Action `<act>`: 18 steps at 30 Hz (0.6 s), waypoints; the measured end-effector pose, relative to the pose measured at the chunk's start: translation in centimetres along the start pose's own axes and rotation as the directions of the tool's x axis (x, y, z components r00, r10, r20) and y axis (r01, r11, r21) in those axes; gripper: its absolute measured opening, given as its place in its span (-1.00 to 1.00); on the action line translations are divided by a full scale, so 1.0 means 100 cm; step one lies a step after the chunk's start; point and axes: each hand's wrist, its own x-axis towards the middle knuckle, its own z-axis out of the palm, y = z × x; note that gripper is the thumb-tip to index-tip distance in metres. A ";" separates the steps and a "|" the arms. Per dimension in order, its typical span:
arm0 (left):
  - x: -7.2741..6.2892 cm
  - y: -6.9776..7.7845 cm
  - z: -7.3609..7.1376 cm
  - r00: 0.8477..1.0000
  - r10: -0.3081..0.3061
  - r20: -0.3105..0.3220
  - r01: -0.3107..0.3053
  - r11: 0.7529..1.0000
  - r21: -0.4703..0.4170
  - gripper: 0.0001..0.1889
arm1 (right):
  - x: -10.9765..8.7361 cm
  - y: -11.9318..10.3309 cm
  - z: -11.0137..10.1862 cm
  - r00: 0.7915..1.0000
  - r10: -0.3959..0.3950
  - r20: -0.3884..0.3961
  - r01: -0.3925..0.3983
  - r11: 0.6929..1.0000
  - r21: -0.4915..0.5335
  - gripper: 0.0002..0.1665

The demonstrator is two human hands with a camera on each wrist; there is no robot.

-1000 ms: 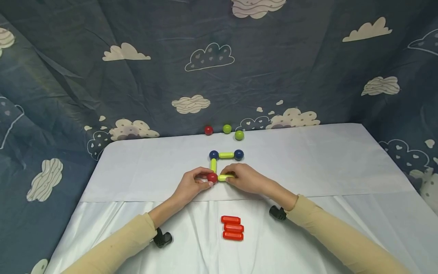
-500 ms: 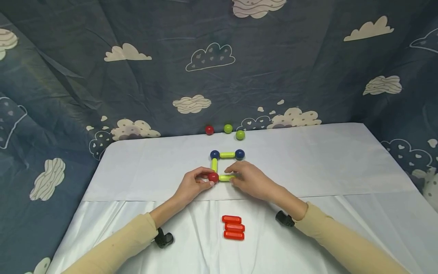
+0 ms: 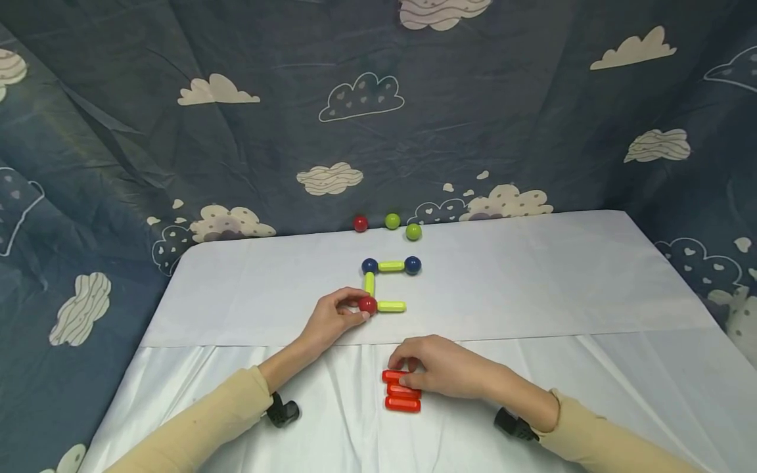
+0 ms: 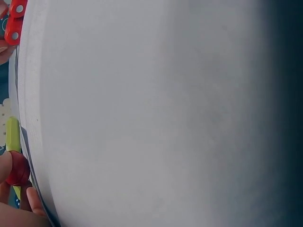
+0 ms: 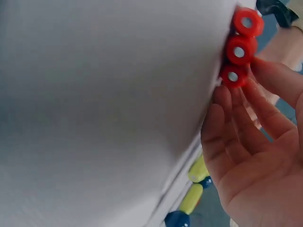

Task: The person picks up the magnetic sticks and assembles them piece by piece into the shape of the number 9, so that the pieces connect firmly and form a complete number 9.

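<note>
My left hand (image 3: pixel 337 318) pinches a red ball (image 3: pixel 368 305) between thumb and fingers. From that ball a yellow-green magnetic rod (image 3: pixel 391 307) sticks out to the right, its far end bare. A second yellow-green rod (image 3: pixel 369 282) runs back to a dark blue ball (image 3: pixel 369 266), which a third rod (image 3: pixel 391 266) links to another dark blue ball (image 3: pixel 412 265). My right hand (image 3: pixel 452 368) has thumb and fingers around the farthest of three red magnetic rods (image 3: pixel 403 404) lying side by side. Round metal ends show on the red rods (image 5: pixel 239 52) in the right wrist view.
At the back edge of the white-covered table (image 3: pixel 532 282) lie a loose red ball (image 3: pixel 360 224) and two green balls (image 3: pixel 392 221). A dark cloud-patterned cloth (image 3: pixel 266 144) hangs behind. Black wrist cameras (image 3: pixel 282 412) sit below each sleeve.
My right hand has let go of the yellow-green rod beside the red ball and moved toward me to the red rods. The left hand keeps its hold on the red ball.
</note>
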 end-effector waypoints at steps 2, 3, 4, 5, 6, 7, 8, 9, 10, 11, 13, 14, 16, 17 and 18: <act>0.000 0.001 0.000 1.000 -0.002 -0.002 0.002 1.000 0.000 -0.64 | 0.001 0.000 0.002 1.000 0.000 0.001 0.000 1.000 -0.008 -0.76; 0.000 0.001 0.000 1.000 -0.003 -0.002 0.003 1.000 -0.001 -0.64 | 0.002 0.001 0.002 1.000 0.000 0.000 0.000 1.000 -0.012 -0.76; 0.000 0.001 0.000 1.000 -0.001 -0.002 0.001 1.000 0.001 -0.64 | 0.002 0.001 0.003 1.000 0.000 -0.001 0.000 1.000 -0.012 -0.75; 0.000 0.001 0.000 1.000 -0.001 -0.003 0.001 1.000 0.000 -0.64 | 0.003 0.001 0.003 1.000 0.002 -0.002 -0.002 1.000 -0.013 -0.75; -0.001 0.001 0.000 1.000 0.001 -0.003 -0.001 1.000 -0.002 -0.64 | 0.004 0.001 0.003 1.000 0.005 -0.003 -0.005 1.000 -0.014 -0.74; -0.001 0.000 -0.001 1.000 0.004 -0.002 -0.004 1.000 -0.003 -0.64 | 0.004 0.001 0.003 1.000 0.010 -0.006 -0.010 1.000 -0.015 -0.74; -0.001 0.000 -0.001 1.000 0.004 -0.002 -0.004 1.000 -0.005 -0.64 | 0.005 0.002 0.003 1.000 0.016 -0.006 -0.016 1.000 -0.007 -0.74; -0.001 0.000 -0.001 1.000 0.007 -0.001 -0.007 1.000 -0.007 -0.64 | 0.005 0.002 0.002 1.000 0.020 -0.005 -0.020 1.000 0.007 -0.73; -0.001 0.000 -0.001 1.000 0.007 0.000 -0.007 1.000 -0.011 -0.64 | 0.005 0.003 0.001 1.000 0.025 -0.001 -0.025 0.999 0.030 -0.73; -0.001 0.000 0.000 1.000 0.003 0.002 -0.003 1.000 -0.014 -0.64 | 0.006 0.004 0.000 1.000 0.029 0.003 -0.030 0.998 0.064 -0.72; -0.001 0.000 0.000 1.000 0.000 0.002 0.000 1.000 -0.013 -0.64 | 0.006 0.008 -0.003 0.999 0.030 0.013 -0.031 0.989 0.142 -0.70; -0.001 0.000 0.000 1.000 -0.003 0.001 0.003 1.000 -0.011 -0.64 | 0.007 0.011 -0.006 0.999 0.030 0.021 -0.033 0.981 0.192 -0.70; 0.000 0.000 0.000 1.000 -0.006 -0.001 0.006 1.000 -0.009 -0.64 | 0.008 0.017 -0.011 0.999 0.024 0.030 -0.032 0.960 0.279 -0.68; 0.000 0.000 0.000 1.000 -0.005 -0.002 0.005 1.000 -0.004 -0.64 | 0.009 0.021 -0.015 0.999 0.020 0.030 -0.029 0.950 0.312 -0.68; 0.000 0.000 0.000 1.000 -0.004 -0.004 0.004 1.000 -0.003 -0.64 | 0.009 0.024 -0.018 0.999 0.019 0.026 -0.027 0.942 0.334 -0.67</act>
